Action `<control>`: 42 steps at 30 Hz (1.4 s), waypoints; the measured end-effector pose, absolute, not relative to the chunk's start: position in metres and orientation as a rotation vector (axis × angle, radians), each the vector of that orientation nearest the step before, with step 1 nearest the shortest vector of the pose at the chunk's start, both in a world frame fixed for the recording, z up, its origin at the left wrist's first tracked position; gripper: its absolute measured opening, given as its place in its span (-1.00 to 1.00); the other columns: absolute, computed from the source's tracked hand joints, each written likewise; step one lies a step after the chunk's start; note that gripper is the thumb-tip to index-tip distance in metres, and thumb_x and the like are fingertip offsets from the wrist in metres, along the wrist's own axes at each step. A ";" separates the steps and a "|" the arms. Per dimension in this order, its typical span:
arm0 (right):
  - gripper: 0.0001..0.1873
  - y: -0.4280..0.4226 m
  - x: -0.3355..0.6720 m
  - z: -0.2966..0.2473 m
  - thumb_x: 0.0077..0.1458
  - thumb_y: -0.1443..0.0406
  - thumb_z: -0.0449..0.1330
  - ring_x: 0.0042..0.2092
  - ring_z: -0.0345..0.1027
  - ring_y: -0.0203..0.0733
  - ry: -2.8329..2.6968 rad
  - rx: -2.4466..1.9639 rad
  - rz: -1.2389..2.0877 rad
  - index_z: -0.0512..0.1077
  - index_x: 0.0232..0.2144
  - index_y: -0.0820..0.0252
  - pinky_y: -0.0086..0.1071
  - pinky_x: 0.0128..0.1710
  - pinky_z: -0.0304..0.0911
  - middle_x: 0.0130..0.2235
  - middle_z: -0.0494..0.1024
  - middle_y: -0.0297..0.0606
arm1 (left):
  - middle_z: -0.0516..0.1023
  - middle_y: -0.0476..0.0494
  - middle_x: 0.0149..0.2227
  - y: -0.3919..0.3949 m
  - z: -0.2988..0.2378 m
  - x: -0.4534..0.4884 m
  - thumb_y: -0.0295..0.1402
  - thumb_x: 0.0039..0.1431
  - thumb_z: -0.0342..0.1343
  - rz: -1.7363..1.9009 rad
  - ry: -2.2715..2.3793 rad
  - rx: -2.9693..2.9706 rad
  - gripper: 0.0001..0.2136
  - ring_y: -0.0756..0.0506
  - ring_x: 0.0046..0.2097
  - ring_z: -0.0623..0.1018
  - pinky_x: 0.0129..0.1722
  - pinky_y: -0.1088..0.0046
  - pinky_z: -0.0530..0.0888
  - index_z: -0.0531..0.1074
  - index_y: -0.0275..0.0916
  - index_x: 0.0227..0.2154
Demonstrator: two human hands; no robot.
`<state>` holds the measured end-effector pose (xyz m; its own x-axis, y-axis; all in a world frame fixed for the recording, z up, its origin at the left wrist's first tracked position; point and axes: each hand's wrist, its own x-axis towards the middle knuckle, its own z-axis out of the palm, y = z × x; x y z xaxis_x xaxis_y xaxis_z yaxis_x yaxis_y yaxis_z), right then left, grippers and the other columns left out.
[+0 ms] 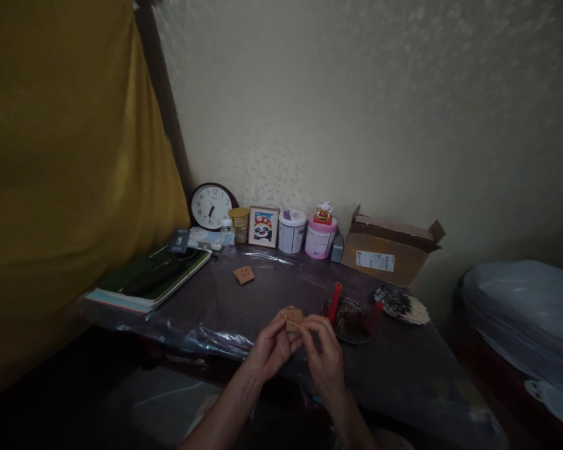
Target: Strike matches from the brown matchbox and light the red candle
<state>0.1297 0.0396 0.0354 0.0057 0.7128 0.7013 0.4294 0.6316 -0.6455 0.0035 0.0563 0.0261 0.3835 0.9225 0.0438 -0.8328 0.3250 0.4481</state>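
Note:
Near the table's front edge, my left hand is closed on a small brown square piece with dark marks on its face. My right hand is pinched just right of it. Between its fingertips is what looks like a thin pale stick, its tip against the brown piece; dim light blurs the detail. A little stack of similar brown squares with red dots lies farther back. To the right, a round dish of dark contents has a red tube at its left and another red piece at its right.
A dark-tipped bundle of pale sticks lies on a second plate. Along the wall stand a clock, a framed panda picture, a white tub, a pink tub and an open cardboard box. Books lie left.

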 end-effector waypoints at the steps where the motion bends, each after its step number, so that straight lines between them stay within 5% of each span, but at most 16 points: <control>1: -0.90 0.040 0.129 0.036 0.15 0.36 0.09 -0.17 0.35 -0.19 -1.620 -0.957 0.288 0.39 -0.36 0.09 -0.34 -0.13 0.25 -0.27 0.45 -0.28 | 0.56 -0.11 -0.22 0.056 0.027 0.004 -0.40 0.10 0.08 1.174 0.250 0.449 -0.83 -0.06 -0.21 0.53 -0.11 0.35 0.37 0.43 -0.20 -0.22; 12: -0.91 0.043 0.129 0.041 0.13 0.33 0.12 -0.20 0.36 -0.21 -1.543 -0.989 0.372 0.40 -0.41 0.11 -0.36 -0.16 0.25 -0.31 0.45 -0.29 | 0.56 -0.10 -0.19 0.054 0.036 0.006 -0.36 0.12 0.11 1.345 0.421 0.581 -0.84 -0.08 -0.14 0.51 -0.09 0.34 0.36 0.43 -0.16 -0.21; 20: -0.91 0.044 0.131 0.043 0.10 0.30 0.13 -0.21 0.36 -0.21 -1.493 -1.003 0.453 0.41 -0.44 0.12 -0.34 -0.16 0.26 -0.32 0.46 -0.28 | 0.53 -0.15 -0.10 0.053 0.031 0.004 -0.48 -0.13 0.29 1.349 0.467 0.651 -0.62 -0.11 -0.08 0.49 -0.01 0.36 0.30 0.45 -0.20 -0.16; 30: -0.89 0.049 0.152 0.048 0.07 0.26 0.14 -0.33 0.37 -0.23 -1.466 -1.100 0.427 0.39 -0.46 0.12 -0.38 -0.25 0.29 -0.41 0.49 -0.34 | 0.60 -0.15 -0.20 0.055 0.034 -0.001 -0.38 -0.03 0.25 1.378 0.542 0.654 -0.76 -0.10 -0.17 0.53 -0.10 0.37 0.36 0.48 -0.23 -0.24; 42: -0.90 0.047 0.164 0.047 0.10 0.32 0.08 -0.25 0.42 -0.21 -1.745 -1.108 0.323 0.38 -0.43 0.09 -0.36 -0.20 0.31 -0.34 0.53 -0.29 | 0.61 -0.10 -0.27 0.055 0.034 -0.006 -0.34 -0.07 0.27 1.401 0.630 0.702 -0.75 -0.05 -0.26 0.54 -0.20 0.46 0.35 0.50 -0.21 -0.26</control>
